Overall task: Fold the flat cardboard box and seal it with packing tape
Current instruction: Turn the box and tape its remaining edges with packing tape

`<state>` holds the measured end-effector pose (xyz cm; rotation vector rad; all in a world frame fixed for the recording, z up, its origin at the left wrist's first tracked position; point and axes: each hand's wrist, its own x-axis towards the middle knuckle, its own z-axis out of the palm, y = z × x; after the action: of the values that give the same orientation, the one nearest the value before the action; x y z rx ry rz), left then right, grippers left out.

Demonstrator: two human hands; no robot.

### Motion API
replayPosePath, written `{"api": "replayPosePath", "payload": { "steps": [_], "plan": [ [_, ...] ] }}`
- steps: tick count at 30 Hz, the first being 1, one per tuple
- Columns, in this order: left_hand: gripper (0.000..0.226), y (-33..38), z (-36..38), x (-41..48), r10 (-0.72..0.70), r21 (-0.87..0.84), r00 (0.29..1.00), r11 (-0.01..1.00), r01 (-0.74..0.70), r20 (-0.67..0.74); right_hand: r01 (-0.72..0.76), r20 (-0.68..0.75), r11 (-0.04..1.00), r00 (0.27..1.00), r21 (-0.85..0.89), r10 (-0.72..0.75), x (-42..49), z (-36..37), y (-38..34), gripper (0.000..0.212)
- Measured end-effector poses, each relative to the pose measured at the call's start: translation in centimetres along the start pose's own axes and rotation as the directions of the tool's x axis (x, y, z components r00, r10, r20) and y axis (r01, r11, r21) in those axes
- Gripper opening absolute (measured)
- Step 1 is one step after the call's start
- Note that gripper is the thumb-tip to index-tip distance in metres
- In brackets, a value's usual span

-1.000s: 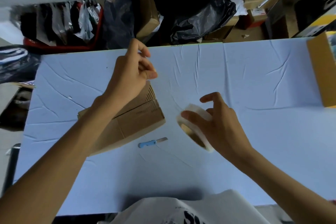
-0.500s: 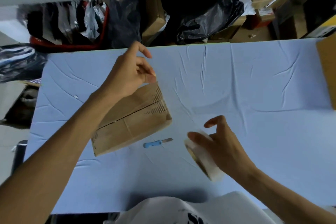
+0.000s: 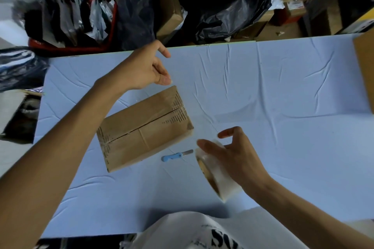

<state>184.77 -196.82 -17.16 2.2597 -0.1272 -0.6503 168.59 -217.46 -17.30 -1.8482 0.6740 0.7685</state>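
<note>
Your right hand grips the tape roll while your left hand, fingers loosely apart, hovers above the box, probably pulling tape.

Both forearms were bare to the frame edge, no sleeves, watch, rings or gloves visible on the left hand or the right hand. The person wore a white shirt, loosely creased, with bold black printed lettering on the front, only partly readable.
</note>
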Motion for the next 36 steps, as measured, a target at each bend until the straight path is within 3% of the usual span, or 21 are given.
{"api": "replayPosePath", "payload": {
  "steps": [19,24,30,36],
  "plan": [
    [0.054,-1.9,1.4,0.7,0.034,-0.002,0.999,0.999,-0.034,-0.039,0.020,-0.028,1.000,0.999,-0.009,-0.020,1.1,0.2,0.6,0.054],
    [0.066,-2.2,1.6,0.9,0.060,-0.028,0.997,0.998,-0.062,-0.052,0.022,-0.033,0.999,0.999,-0.029,-0.023,1.6,0.4,0.9,0.054],
    [0.075,-2.4,2.2,0.8,0.094,-0.002,0.986,0.995,-0.095,-0.136,0.040,-0.047,0.997,0.998,-0.063,-0.043,2.4,0.4,0.8,0.055],
    [0.073,-2.5,3.4,0.1,0.103,0.068,0.946,0.994,-0.086,-0.308,0.054,-0.052,0.993,0.997,-0.108,-0.060,3.0,0.5,0.9,0.056]
  ]
}}
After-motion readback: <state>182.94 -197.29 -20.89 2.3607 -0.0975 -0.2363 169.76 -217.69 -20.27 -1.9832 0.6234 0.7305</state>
